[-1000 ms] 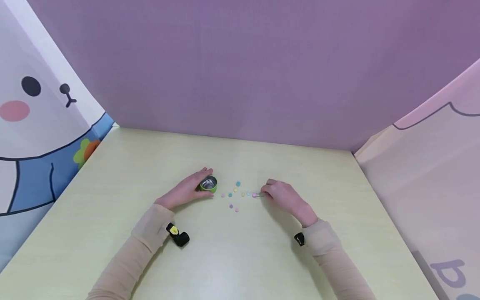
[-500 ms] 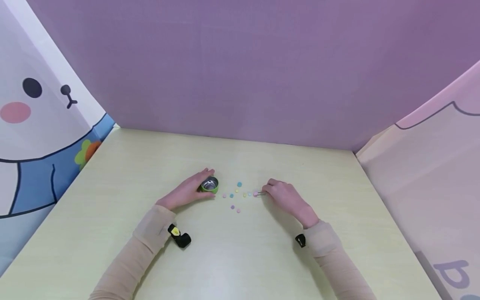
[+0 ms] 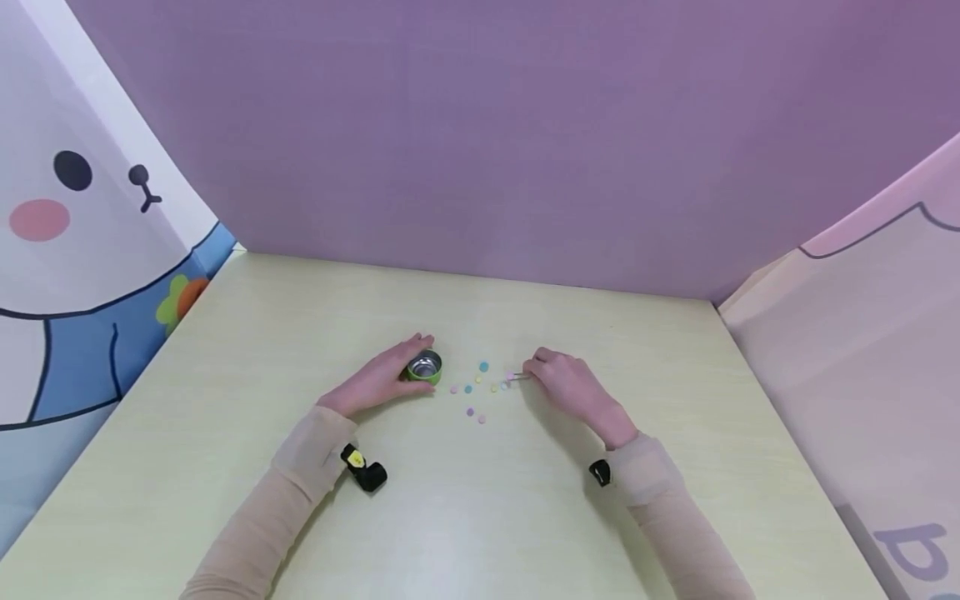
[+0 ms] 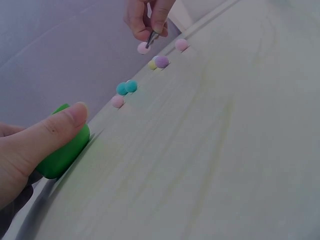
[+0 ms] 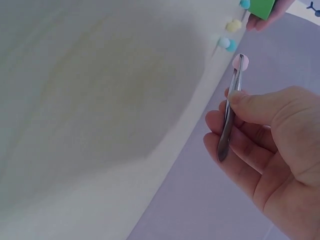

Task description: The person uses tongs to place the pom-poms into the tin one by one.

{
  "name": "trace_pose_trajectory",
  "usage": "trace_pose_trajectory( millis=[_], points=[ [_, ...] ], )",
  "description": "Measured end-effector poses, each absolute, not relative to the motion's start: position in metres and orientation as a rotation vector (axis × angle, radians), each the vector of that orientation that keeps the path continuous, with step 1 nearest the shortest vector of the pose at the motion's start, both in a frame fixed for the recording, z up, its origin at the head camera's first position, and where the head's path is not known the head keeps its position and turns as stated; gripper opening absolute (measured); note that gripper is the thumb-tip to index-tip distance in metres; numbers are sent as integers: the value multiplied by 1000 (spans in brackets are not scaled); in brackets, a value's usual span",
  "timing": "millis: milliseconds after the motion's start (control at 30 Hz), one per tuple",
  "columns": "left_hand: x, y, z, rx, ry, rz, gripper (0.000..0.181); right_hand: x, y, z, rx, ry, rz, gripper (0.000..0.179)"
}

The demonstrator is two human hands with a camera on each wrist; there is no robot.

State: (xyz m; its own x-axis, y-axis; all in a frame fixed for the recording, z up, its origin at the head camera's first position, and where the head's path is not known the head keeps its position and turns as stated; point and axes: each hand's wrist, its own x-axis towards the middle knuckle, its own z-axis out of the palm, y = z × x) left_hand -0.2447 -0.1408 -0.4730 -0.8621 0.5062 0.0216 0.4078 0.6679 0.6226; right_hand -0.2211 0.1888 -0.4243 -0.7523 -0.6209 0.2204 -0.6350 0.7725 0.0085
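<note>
The right grip (image 3: 572,392) pinches tweezers (image 5: 229,120), which hold a pink ball (image 4: 142,49) clear of the counter (image 3: 480,508). The left grip (image 3: 381,382) holds a green tin (image 3: 425,377) short of the counter's far edge; coloured balls (image 3: 483,367) lie between.

Beige sleeves (image 3: 251,512) end near black wrist cameras (image 3: 370,477), the left bearing a yellow label (image 3: 356,459).
</note>
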Motion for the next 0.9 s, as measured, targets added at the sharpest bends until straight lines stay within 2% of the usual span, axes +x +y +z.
trace_pose_trajectory(
  millis=[200, 900],
  points=[
    [-244, -141, -473, 760, 2731, 967, 94, -225, 180, -419, 1014, -2722, 120, 9],
    [-243, -141, -473, 752, 2719, 981, 93, -237, 140, -409, 1084, -2711, 140, 11]
  ],
)
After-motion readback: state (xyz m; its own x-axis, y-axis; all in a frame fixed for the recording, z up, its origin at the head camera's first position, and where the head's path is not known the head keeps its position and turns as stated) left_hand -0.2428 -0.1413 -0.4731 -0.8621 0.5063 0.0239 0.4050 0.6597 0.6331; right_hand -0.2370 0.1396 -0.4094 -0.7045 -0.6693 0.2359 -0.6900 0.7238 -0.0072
